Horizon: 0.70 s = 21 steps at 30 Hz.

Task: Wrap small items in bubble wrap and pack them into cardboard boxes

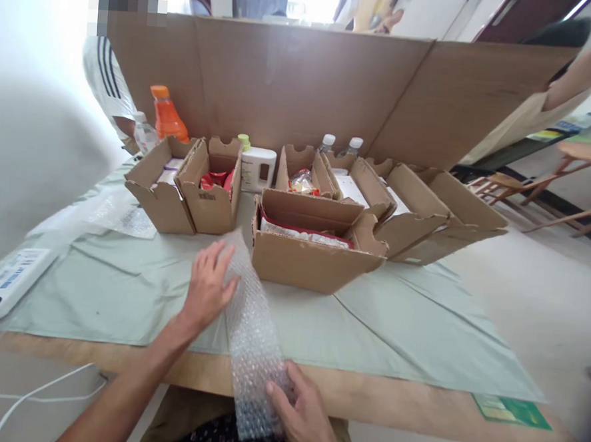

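Observation:
A long strip of clear bubble wrap [256,325] stretches from the cardboard boxes over the table's front edge. My left hand [209,279] rests on its far left side with the fingers spread. At the near end, my right hand [301,408] pinches the strip's right edge between thumb and fingers. Just beyond stands a cardboard box [307,268] turned sideways, with a red-and-white package [305,233] inside. Left of it is another box [210,212] holding something red.
More open boxes [410,221] line the back, before a tall cardboard panel [304,81]. An orange bottle [169,116] and a white jug [258,169] stand among them. A white device [14,277] lies at the left, and more bubble wrap [120,210] near it. Other people are behind the panel.

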{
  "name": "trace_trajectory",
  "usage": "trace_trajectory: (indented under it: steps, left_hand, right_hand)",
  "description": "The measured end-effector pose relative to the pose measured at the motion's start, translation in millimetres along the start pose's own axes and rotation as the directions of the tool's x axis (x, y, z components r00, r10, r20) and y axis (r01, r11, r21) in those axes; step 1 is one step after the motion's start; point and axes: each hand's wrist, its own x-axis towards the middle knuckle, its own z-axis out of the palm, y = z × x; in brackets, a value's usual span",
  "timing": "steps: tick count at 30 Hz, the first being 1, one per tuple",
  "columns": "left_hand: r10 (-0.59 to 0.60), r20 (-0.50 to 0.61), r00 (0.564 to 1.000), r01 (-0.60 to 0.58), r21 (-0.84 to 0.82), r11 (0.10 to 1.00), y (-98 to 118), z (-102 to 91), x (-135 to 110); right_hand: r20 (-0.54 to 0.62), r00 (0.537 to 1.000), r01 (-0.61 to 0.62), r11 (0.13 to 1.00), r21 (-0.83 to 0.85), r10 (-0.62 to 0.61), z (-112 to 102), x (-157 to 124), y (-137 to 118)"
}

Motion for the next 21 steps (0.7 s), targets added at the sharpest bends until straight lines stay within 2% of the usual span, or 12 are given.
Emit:
trace_trajectory:
  steps: [2,5,8,10,12,13,16,19,21]
  left_hand:
    - [0.103,0.087,0.991,-0.098,-0.054,0.994,7.4,3.1,-31.7]
    - [0.231,0.260,0.938,-0.190,-0.171,0.967,11.2,0.9,-75.2]
    - [0.257,0.337,0.906,-0.194,-0.210,0.958,6.2,-9.4,-95.2]
    - [0.252,0.351,0.902,-0.180,-0.227,0.957,-0.5,-19.1,-97.9]
    - [0.248,0.363,0.898,-0.146,-0.285,0.947,-7.3,-28.7,-97.4]
    - [0.246,0.374,0.894,-0.118,-0.332,0.936,-9.9,-32.8,-97.0]
    - [0.233,0.446,0.864,0.003,-0.467,0.884,-14.0,-41.9,-97.3]
    - [0.185,0.519,0.835,0.141,-0.526,0.839,-15.5,-49.5,-99.8]
    - [0.126,0.546,0.828,0.261,-0.575,0.775,-18.5,-56.3,-103.4]
  right_hand:
    - [0.078,0.994,-0.077,0.996,0.045,0.074,-4.1,3.3,3.9]
    - [0.218,0.968,-0.137,0.989,0.046,0.124,-9.7,9.7,3.2]
    - [0.340,0.938,-0.087,0.995,0.051,0.065,-6.4,12.7,-6.0]
    - [0.465,0.883,-0.140,0.982,0.127,0.065,1.0,11.7,-12.2]
    - [0.560,0.824,-0.261,0.937,0.231,0.091,10.3,9.0,-15.6]
    - [0.577,0.810,-0.318,0.904,0.286,0.102,14.9,7.4,-16.5]
    - [0.561,0.823,-0.380,0.820,0.427,0.090,24.9,3.4,-18.9]
    - [0.586,0.810,-0.375,0.784,0.495,0.018,27.9,5.1,-27.6]
    - [0.557,0.831,-0.361,0.754,0.548,-0.006,27.8,12.2,-37.7]
